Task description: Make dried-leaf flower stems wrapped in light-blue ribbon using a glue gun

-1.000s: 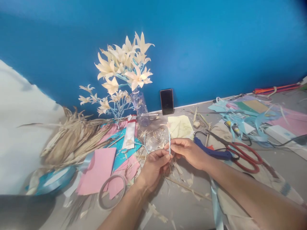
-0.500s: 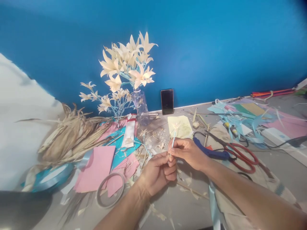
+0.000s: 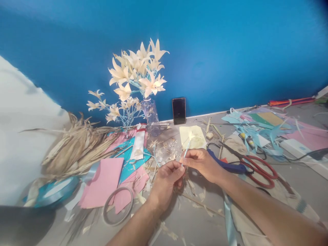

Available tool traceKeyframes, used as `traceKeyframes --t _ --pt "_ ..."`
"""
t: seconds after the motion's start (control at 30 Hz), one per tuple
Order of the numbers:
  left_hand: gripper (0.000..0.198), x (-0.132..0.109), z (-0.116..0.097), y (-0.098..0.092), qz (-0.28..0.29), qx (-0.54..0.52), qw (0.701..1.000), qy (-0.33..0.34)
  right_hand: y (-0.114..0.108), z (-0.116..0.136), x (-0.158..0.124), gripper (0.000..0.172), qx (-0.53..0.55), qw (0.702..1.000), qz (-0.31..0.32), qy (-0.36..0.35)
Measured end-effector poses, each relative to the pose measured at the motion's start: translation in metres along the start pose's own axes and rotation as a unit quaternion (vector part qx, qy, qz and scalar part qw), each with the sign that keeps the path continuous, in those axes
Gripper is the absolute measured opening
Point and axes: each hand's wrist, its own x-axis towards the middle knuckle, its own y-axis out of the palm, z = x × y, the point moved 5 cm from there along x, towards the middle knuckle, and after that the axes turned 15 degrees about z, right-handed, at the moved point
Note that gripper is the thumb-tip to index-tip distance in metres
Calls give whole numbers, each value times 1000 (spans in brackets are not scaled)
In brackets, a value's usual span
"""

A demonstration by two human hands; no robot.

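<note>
Between my two hands stands a small artificial flower (image 3: 188,146) with a pale cream head and a thin light-blue stem, tilted slightly to the right. My right hand (image 3: 201,164) pinches the stem between thumb and fingers. Lower down, my left hand (image 3: 167,179) is closed round the stem's bottom end, its fingertips touching those of my right. The stem's lowest part is hidden by the fingers. Behind the flower head lies a pale yellow paper (image 3: 196,133). Left of my hands, a smaller blue-stemmed sprig (image 3: 155,153) rests among husk scraps.
Cream flowers (image 3: 138,68) stand in a clear bottle (image 3: 152,118) beside a phone (image 3: 178,111). Left are dried husks (image 3: 64,150), pink paper (image 3: 105,181), a tape ring (image 3: 104,213) and ribbon roll (image 3: 55,191). Right are red-handled scissors (image 3: 271,179), a blue glue gun (image 3: 230,166) and a power strip (image 3: 304,159).
My left hand has turned, its lower fingers now tucked behind the thumb. The flower leans a little more to the right. The view has shifted slightly.
</note>
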Motion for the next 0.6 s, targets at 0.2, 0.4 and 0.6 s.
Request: traceKeyframes --t 0.2,0.4,0.6 --pt "24 3 5 3 25 -119 992 -31 5 6 -2 35 2 1000 24 -18" --pt "26 2 11 2 27 -168 985 -8 15 5 -2 30 62 997 47 2" --pt "27 2 5 0 -1 -39 999 -6 13 2 0 34 85 996 23 6"
